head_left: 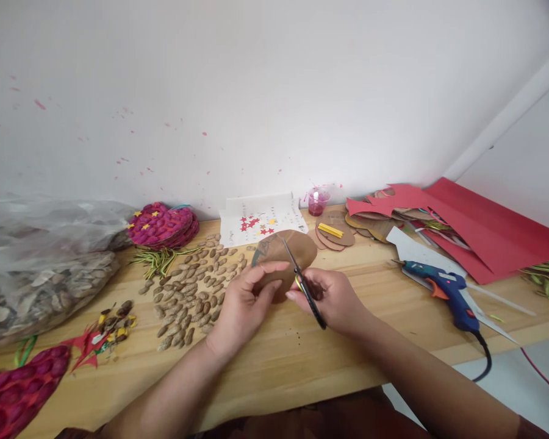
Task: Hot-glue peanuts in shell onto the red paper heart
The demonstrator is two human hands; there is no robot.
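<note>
The left hand point(254, 296) pinches cardboard point(299, 247) that spreads forward beyond its grip, while the right hand point(333, 297) wraps around scissors point(308, 294).

A wooden tabletop point(274, 366) bears peanuts point(192, 289) left of centre, 1 plastic bag point(46, 286) far left, 1 cup point(317, 203) right of centre.
</note>
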